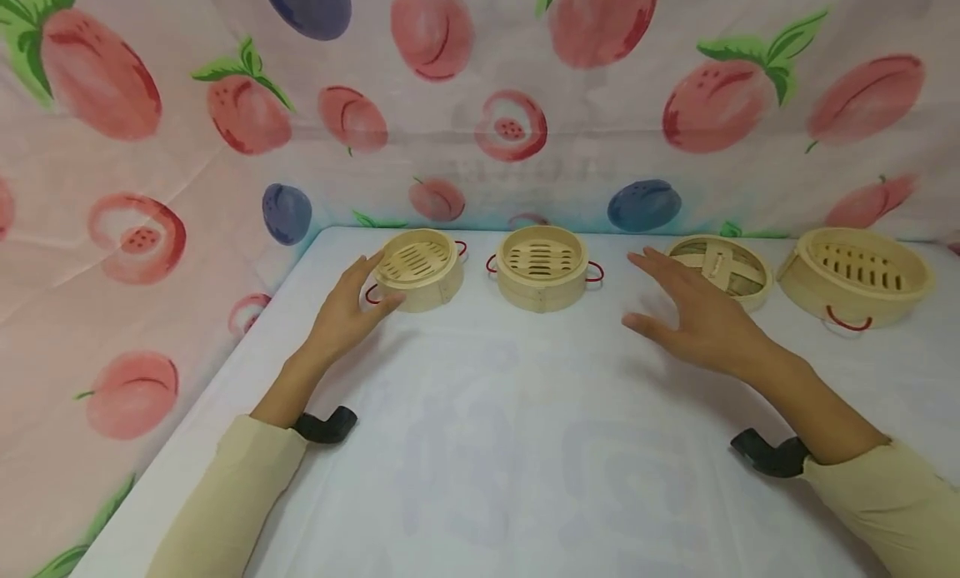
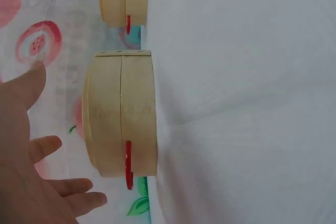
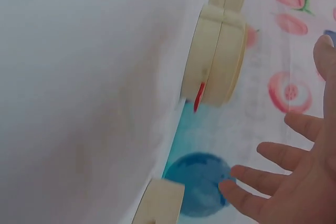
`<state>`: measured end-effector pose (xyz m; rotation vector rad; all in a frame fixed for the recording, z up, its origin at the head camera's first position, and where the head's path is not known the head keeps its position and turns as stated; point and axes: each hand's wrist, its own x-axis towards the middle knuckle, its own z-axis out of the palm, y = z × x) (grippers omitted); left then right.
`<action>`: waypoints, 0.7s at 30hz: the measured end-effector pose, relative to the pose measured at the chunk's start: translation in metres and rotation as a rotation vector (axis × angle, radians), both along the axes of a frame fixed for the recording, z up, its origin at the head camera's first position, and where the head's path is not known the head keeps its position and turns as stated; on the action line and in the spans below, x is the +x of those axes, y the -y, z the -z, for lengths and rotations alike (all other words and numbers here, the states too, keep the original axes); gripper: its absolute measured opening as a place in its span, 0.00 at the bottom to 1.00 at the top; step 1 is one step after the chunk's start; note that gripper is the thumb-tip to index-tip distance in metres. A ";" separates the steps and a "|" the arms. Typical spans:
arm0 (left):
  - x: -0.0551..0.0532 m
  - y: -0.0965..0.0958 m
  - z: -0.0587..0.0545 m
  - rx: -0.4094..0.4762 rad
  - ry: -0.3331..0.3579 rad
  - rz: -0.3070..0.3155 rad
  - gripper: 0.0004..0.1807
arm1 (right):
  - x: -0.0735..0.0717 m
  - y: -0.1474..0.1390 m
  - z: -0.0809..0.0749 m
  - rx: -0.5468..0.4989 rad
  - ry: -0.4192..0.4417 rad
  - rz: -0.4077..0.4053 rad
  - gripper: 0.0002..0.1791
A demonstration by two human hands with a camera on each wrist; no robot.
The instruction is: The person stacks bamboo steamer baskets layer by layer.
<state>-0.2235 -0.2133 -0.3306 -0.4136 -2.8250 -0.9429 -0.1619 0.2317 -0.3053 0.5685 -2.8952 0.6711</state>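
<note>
Sitting left of centre in the upper half of the frame, the left steamer (image 1: 422,266) is standing upright on the bench (image 1: 480,411), showing its slats, with a red loop (image 2: 128,163) on each side. The left hand (image 1: 347,311) is hovering just beside it, thumb and fingers spread wide, holding nothing; in the left wrist view a gap is showing between hand and wall. The step in hand seems to be lining up on this steamer. For a clean hold, thumb and fingers should be going to opposite sides of the wall, low enough to avoid snagging the loop, and squeezing gently, since thin bamboo is probably flexing under pressure.

At upper centre, the middle steamer (image 1: 542,270) is standing upright, apart from both hands; care seems wise against knocking it. Right of centre, the right hand (image 1: 705,324) is hovering, also wide and holding nothing, partly covering the lid (image 1: 723,266). Keeping those fingers above the lid's rim should be leaving it undisturbed. At upper right, the right steamer (image 1: 858,274) is standing beside the lid. Behind everything, a fruit-print cloth (image 1: 450,157) is hanging across the top.
</note>
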 end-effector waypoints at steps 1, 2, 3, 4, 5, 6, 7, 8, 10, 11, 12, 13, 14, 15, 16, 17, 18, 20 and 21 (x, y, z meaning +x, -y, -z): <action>0.000 0.001 0.001 0.019 0.003 -0.002 0.43 | -0.001 0.003 0.001 -0.015 -0.004 -0.012 0.43; 0.000 0.001 0.003 0.038 0.006 -0.002 0.42 | -0.002 0.006 0.001 -0.026 -0.011 -0.022 0.42; 0.000 0.001 0.004 0.056 0.008 -0.003 0.42 | -0.003 0.009 0.002 -0.039 -0.025 -0.034 0.42; 0.000 0.001 0.004 0.072 0.011 -0.004 0.41 | -0.004 0.012 0.003 -0.056 -0.041 -0.052 0.41; 0.000 0.002 0.005 0.086 0.009 -0.003 0.41 | -0.005 0.015 0.004 -0.068 -0.054 -0.068 0.40; -0.001 0.002 0.006 0.099 0.007 -0.003 0.40 | -0.007 0.018 0.004 -0.084 -0.069 -0.084 0.39; -0.001 0.002 0.007 0.112 0.007 -0.002 0.40 | -0.008 0.020 0.005 -0.098 -0.085 -0.102 0.39; -0.002 0.003 0.008 0.122 0.007 -0.002 0.39 | -0.009 0.023 0.006 -0.111 -0.096 -0.119 0.38; -0.004 0.003 0.010 0.142 0.007 -0.008 0.39 | -0.011 0.029 0.007 -0.135 -0.107 -0.149 0.37; -0.004 0.003 0.012 0.154 0.005 -0.007 0.38 | -0.012 0.032 0.008 -0.142 -0.106 -0.159 0.37; -0.005 0.003 0.013 0.169 0.007 -0.008 0.38 | -0.013 0.034 0.009 -0.152 -0.110 -0.169 0.37; -0.005 0.003 0.014 0.181 0.005 -0.006 0.38 | -0.014 0.036 0.009 -0.160 -0.108 -0.177 0.37; -0.006 0.002 0.015 0.188 0.002 -0.007 0.37 | -0.015 0.038 0.010 -0.170 -0.102 -0.182 0.36; -0.007 0.001 0.016 0.191 -0.001 -0.009 0.36 | -0.015 0.040 0.011 -0.177 -0.095 -0.186 0.36; -0.007 0.001 0.017 0.193 -0.005 -0.006 0.35 | -0.016 0.042 0.012 -0.183 -0.083 -0.190 0.36; -0.008 0.000 0.018 0.192 -0.011 -0.002 0.34 | -0.016 0.044 0.013 -0.188 -0.073 -0.194 0.36; -0.009 -0.001 0.019 0.189 -0.018 -0.002 0.32 | -0.017 0.046 0.013 -0.193 -0.063 -0.198 0.36; -0.011 -0.003 0.021 0.181 -0.037 0.005 0.29 | -0.018 0.050 0.014 -0.194 -0.034 -0.198 0.36; -0.013 -0.003 0.022 0.180 -0.046 0.010 0.27 | -0.019 0.052 0.015 -0.190 -0.020 -0.198 0.36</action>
